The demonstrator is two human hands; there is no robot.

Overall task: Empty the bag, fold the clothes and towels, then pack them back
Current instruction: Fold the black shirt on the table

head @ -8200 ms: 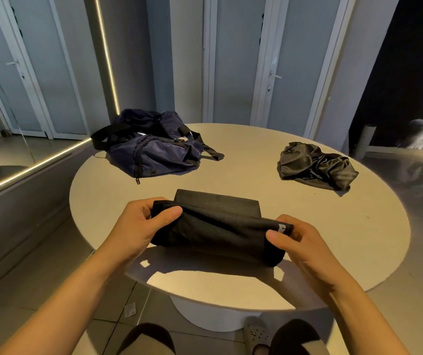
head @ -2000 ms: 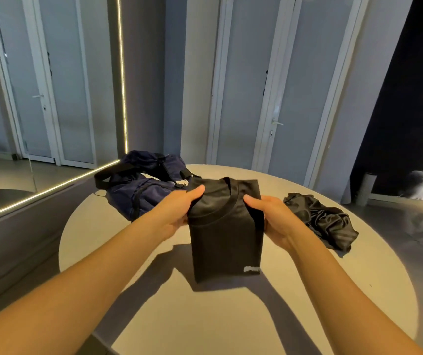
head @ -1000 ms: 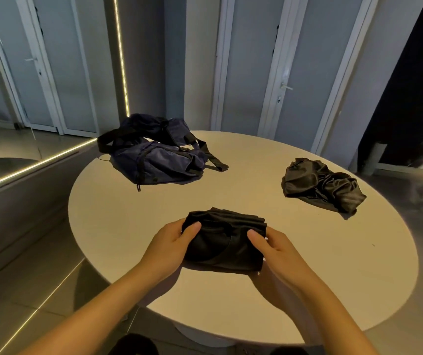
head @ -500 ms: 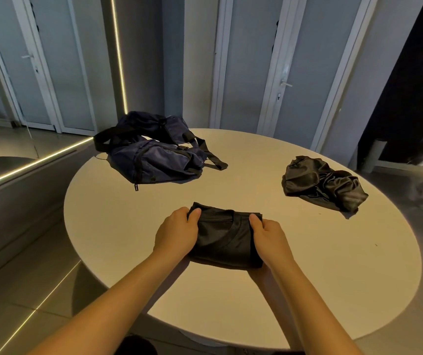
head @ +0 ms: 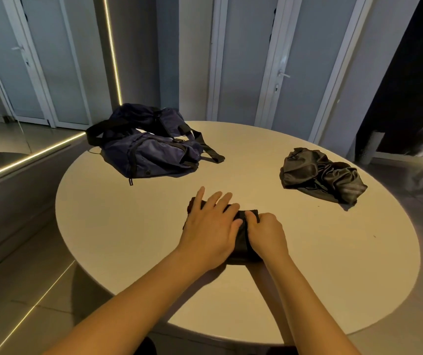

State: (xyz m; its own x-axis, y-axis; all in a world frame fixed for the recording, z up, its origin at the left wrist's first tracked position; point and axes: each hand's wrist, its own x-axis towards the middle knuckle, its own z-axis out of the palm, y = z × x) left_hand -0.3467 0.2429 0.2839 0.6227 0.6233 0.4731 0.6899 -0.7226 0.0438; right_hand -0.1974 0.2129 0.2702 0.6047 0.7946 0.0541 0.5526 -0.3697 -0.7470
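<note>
Folded garment: a small, compact black bundle lying flat on the near middle of the table; mostly covered by the two hands, so only a dark strip between them and corners at the far and near edges show; the fabric looks matte and soft, with a thick layered edge nearest the camera.
Bag: a navy bag of thin, slightly glossy woven cloth, slumped and creased, at the far left of the table; black webbing straps trail from it to either side, and a dark zip line runs down its front; well apart from the bundle.
Loose garment: a crumpled dark piece with a satin sheen, heaped in sharp shiny folds at the far right of the table; unfolded, well apart from both the bag and the bundle.
Table: round, smooth, pale cream top with a matte finish.
Left hand: the left hand lies palm down on the bundle; fingers straight and spread, reaching past its far edge; it presses rather than grasps.
Right hand: the right hand sits at the bundle's right end; fingers curled tight over the cloth, gripping the fold.
Surroundings: grey panelled doors behind; a lit strip runs up the wall at left.
</note>
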